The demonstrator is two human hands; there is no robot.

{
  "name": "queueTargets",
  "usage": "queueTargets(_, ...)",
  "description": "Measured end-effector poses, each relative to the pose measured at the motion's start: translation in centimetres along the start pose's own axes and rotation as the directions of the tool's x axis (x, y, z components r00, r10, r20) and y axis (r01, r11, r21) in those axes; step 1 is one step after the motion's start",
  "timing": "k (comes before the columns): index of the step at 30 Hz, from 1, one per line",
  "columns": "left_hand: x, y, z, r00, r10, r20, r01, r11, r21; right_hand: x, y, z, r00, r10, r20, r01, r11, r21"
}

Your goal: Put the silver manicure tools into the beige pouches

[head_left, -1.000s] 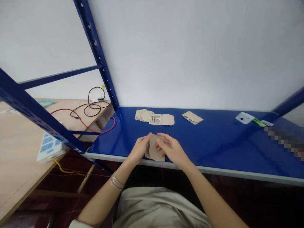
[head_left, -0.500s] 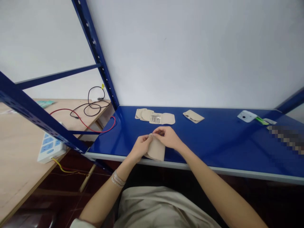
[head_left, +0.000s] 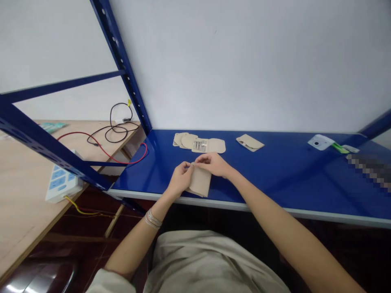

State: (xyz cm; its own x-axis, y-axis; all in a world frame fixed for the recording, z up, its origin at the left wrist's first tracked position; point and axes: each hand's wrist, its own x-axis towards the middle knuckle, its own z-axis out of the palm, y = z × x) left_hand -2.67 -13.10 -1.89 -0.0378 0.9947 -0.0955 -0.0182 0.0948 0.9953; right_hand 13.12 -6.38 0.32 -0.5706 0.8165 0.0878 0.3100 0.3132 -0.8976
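A beige folding case (head_left: 200, 182) is between my hands at the shelf's front edge, its flap folded over. My left hand (head_left: 181, 178) is closed on its left edge, thumb on top. At the upper corner, my right hand (head_left: 214, 164) pinches the flap, its fingertips close to the left ones. Whatever lies inside the case is hidden. Behind my hands an open manicure case (head_left: 216, 145) shows small metal tools (head_left: 200, 145) in its left half. Several more beige cases (head_left: 187, 141) overlap it on the left. Another folded case (head_left: 250, 142) lies apart, to the right.
The blue shelf (head_left: 284, 175) has uprights (head_left: 128, 77) and a white wall behind it. Far right are a white device (head_left: 320, 142) with a green part and a pixelated strip. On the wooden table at left stand a power strip (head_left: 63, 181), a black cable (head_left: 117, 129) and a red cable (head_left: 104, 151).
The flap, earlier raised with a metal tool showing at the left, now covers the case. My right hand has moved from over the flap to its upper corner and pinches there.
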Motion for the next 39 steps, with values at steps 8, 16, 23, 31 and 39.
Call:
queueTargets(8, -0.2, -0.3, -0.1, 0.998, 0.060, -0.003, -0.060, 0.996, 0.072, -0.2, 0.4, 0.0, 0.996, -0.079, 0.035, 0.080, 0.997, -0.017)
queueTargets(16, -0.3, -0.2, -0.2, 0.997, 0.061, 0.054, -0.062, 0.998, 0.018, -0.4, 0.3, -0.3, 0.997, -0.046, 0.067, 0.041, 0.996, 0.080)
queueTargets(23, -0.7, 0.6, 0.1, 0.992, 0.032, 0.119, -0.033, 0.999, 0.005, -0.1, 0.6, -0.2, 0.997, 0.080, -0.019, -0.074, 0.969, 0.238)
queueTargets(31, -1.0, 0.8, 0.1, 0.987, 0.059, 0.153, -0.060, 0.998, 0.003, 0.0, -0.1, -0.4, 0.960, 0.277, 0.037, -0.264, 0.857, 0.442)
queueTargets(39, -0.8, 0.5, 0.0, 0.986, 0.062, 0.154, -0.059, 0.998, -0.019, 0.0, -0.3, 0.0, 0.961, 0.259, 0.102, -0.271, 0.787, 0.554)
